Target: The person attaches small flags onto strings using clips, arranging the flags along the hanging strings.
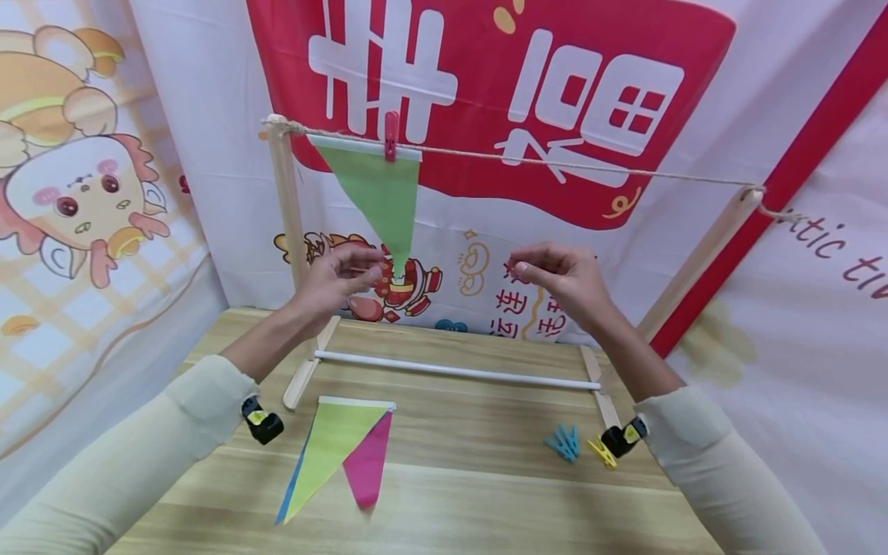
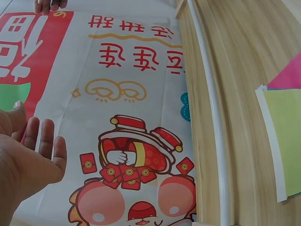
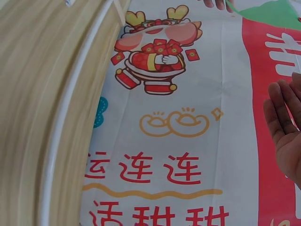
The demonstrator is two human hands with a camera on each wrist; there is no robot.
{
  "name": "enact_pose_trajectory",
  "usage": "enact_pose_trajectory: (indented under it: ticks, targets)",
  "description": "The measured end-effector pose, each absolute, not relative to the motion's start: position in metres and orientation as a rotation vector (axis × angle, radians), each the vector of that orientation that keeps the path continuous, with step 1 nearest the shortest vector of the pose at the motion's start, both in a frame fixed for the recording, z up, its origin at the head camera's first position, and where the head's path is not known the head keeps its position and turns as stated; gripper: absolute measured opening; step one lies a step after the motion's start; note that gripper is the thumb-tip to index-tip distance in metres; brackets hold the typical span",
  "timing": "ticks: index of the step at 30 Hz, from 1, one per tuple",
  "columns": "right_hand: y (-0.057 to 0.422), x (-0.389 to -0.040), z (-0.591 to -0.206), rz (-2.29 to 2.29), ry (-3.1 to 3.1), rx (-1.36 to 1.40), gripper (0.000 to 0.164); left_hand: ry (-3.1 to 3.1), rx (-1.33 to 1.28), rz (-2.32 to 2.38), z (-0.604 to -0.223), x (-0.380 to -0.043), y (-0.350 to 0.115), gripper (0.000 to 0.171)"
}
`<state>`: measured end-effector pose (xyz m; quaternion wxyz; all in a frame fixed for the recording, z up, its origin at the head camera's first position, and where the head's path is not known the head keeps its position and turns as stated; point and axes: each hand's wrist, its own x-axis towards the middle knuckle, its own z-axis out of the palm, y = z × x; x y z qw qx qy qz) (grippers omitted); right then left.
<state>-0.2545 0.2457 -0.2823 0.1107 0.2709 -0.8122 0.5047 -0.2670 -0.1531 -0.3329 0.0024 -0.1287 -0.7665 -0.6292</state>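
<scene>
A green triangular pennant (image 1: 381, 185) hangs from a string (image 1: 555, 164), clipped at its white top edge by a red clothespin (image 1: 391, 137). Beside the pennant's lower tip is my left hand (image 1: 340, 274), its fingers relaxed and bent a little, holding nothing. My right hand (image 1: 562, 274) hovers below the string, to the right of the pennant, with thumb and fingers apart in the right wrist view. On the table lie a yellow-green pennant (image 1: 331, 447), a pink pennant (image 1: 368, 466) and a blue pennant (image 1: 290, 478), overlapping, the blue one mostly hidden.
Two wooden posts (image 1: 286, 200) carry the string, with a white rod (image 1: 458, 371) joining their feet low over the wooden table (image 1: 486, 509). Blue clothespins (image 1: 565, 443) and yellow clothespins (image 1: 602, 453) lie at the right, near my right sleeve. A printed cloth (image 1: 229, 177) hangs behind.
</scene>
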Motion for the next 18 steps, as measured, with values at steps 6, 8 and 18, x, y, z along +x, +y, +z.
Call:
enact_pose_trajectory:
  ticks: [6, 8, 18]
  targets:
    - [0.251, -0.253, -0.292, 1.482, -2.425, 0.756, 0.03, -2.461, -0.369, -1.958, -0.339, -0.267, -0.152, 0.043]
    - [0.253, -0.252, -0.294, 1.477, -2.429, 0.744, 0.029, -2.483, -0.349, -1.957, -0.341, -0.267, -0.152, 0.043]
    - [0.261, -0.251, -0.305, 1.498, -2.448, 0.717, 0.03, -2.515, -0.335, -1.978, -0.354, -0.265, -0.153, 0.045]
